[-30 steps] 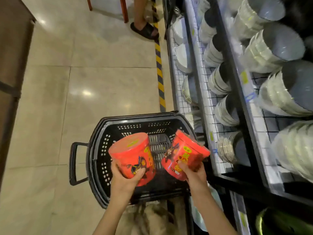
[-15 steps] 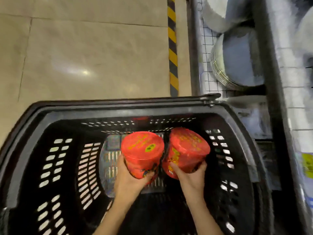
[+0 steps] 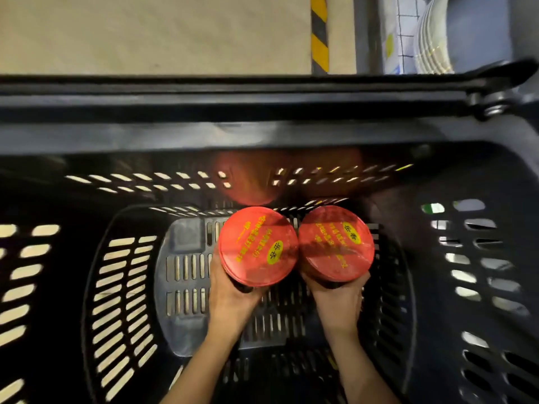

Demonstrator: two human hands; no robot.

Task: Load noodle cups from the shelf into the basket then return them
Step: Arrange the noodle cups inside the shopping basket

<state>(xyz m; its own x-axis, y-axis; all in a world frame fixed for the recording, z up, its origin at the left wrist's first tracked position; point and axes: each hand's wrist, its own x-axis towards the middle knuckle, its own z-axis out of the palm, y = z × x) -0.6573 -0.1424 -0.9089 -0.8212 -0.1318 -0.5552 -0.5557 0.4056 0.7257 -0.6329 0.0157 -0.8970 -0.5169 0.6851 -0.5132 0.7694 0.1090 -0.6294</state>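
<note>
Both forearms reach forward side by side; the left hand [image 3: 230,298] and right hand [image 3: 338,301] each curl in a grip.

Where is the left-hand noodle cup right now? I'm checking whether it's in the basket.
The left noodle cup is low inside the black basket, near its middle, beside the right cup.

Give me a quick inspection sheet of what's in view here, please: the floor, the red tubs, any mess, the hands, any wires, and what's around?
Surface: beige tiled floor, seen beyond the basket.
Job's things: two red noodle cups, left cup and right cup, upright side by side, low inside the black basket.
Clutter: nothing seen.
Hands: left hand grips the left cup; right hand grips the right cup.
Cables: nothing seen.
Surroundings: yellow-black floor stripe; shelf with stacked bowls at upper right.
</note>
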